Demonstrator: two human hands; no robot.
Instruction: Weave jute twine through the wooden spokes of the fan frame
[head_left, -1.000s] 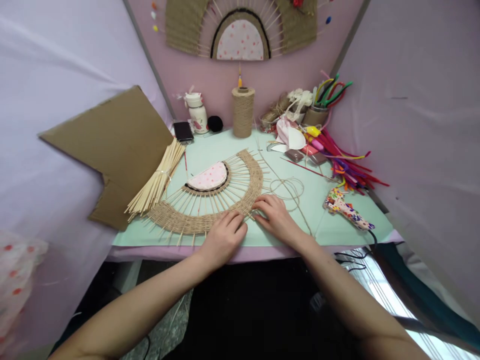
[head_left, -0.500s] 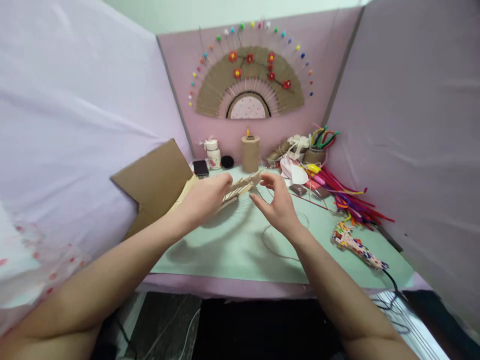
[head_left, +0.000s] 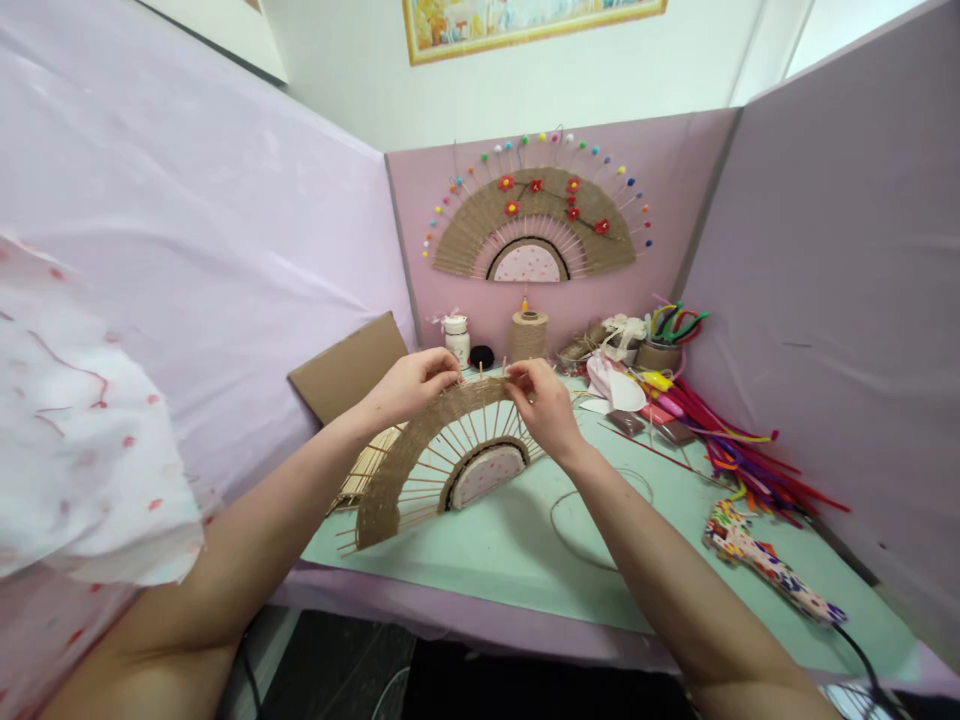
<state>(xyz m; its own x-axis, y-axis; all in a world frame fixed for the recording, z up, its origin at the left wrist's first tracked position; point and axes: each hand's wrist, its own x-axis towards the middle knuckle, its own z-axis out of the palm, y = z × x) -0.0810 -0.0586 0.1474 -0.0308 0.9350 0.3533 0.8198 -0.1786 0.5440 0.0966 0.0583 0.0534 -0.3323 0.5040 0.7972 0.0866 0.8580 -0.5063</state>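
A half-round fan (head_left: 386, 500) of thin wooden sticks, woven with brown twine in a broad band, stands tilted over the table. Its base is a half-circle (head_left: 491, 475) of pink-dotted white with a dark rim. At the upper edge of the band, my left hand (head_left: 420, 385) is closed with thumb and fingertips around the stick ends. Farther right along the same edge, my right hand (head_left: 544, 400) pinches the band between thumb and fingers. A loose strand of twine (head_left: 555, 525) curls on the table below my right forearm.
A finished-looking fan (head_left: 469, 230) with red flowers and coloured beads hangs on the pink back panel. Along the back stand a white bottle (head_left: 456, 342) and a twine spool (head_left: 529, 340). Pipe cleaners (head_left: 739, 440) and a patterned glue gun (head_left: 772, 565) lie right; cardboard (head_left: 349, 365) leans left.
The woven fan has turned from nearly edge-on to face me. My right hand, apart with fingers spread before, has closed on its upper edge. The view has tilted up.
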